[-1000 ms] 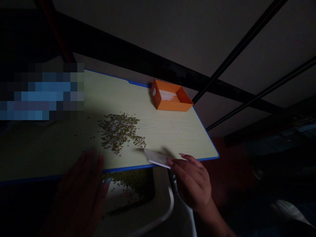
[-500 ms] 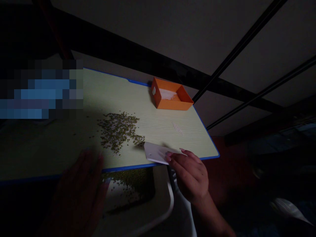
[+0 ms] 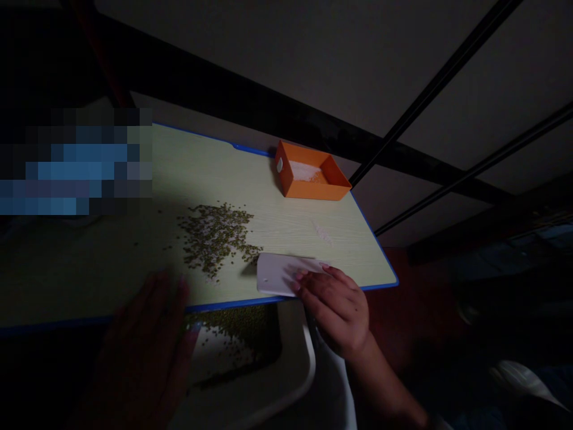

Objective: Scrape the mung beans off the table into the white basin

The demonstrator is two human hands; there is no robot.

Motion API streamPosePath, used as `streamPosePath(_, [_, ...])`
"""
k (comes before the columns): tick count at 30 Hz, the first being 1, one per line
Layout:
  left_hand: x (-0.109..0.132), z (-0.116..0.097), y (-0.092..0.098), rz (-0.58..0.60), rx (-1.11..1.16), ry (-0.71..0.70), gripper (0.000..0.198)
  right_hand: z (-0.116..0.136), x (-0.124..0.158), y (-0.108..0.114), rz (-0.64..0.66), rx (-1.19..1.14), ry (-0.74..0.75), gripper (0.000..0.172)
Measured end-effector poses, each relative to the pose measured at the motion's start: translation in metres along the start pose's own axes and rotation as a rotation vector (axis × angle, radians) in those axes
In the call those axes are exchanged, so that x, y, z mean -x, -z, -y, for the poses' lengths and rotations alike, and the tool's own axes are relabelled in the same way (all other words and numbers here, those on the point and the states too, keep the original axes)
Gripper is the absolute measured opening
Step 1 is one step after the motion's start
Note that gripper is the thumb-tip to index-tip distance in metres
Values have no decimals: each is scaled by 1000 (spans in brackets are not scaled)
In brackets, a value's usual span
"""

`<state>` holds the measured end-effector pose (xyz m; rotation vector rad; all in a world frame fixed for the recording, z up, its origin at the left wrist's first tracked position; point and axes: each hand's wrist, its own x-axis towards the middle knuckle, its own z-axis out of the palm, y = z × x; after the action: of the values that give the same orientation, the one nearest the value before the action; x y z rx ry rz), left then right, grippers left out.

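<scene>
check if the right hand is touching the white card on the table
Touching. The head view shows the right hand with its fingertips laid on top of the white card, with no gap between them.

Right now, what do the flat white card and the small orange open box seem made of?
The flat white card looks like smooth matte plastic: rigid, thin, rounded corners. The small orange open box seems folded card or thin plastic, with flat matte walls and crisp edges; the dim light leaves it open.
</scene>
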<state>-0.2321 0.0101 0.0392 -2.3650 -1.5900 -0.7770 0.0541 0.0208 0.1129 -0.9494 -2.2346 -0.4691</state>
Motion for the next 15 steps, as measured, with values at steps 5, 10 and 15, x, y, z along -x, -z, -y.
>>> streamPosePath(5, [0, 0, 2, -10, -3, 6, 65, 3, 3, 12, 18, 46, 33, 20])
streamPosePath(10, [0, 1, 1, 3, -8, -5, 63, 4, 14, 23, 32, 41, 21, 22])
streamPosePath(15, [-1, 2, -1, -8, 0, -26, 63, -11, 22, 15, -28, -75, -34, 28])
